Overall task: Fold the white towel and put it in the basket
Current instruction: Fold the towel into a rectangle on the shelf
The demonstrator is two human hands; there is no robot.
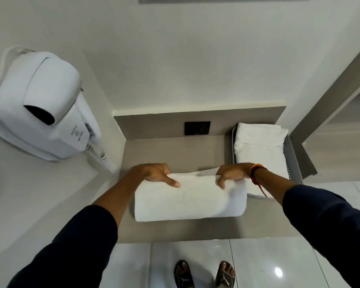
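My left hand (157,175) and right hand (233,175) pinching the far edge of the folded white terry towel (187,201), lying on the grey laminate counter (170,151), beside the grey basket (291,161), apparently wire mesh, holding stacked white towels (258,146).

Long dark navy fabric sleeves (75,252) cover both arms, pushed back to leave the forearms bare. The right wrist carries a band of red and orange thread (256,172) with a loose strand trailing down. Each foot wears a black open-toed slide sandal (183,274) marked with a pale leaping-cat logo.
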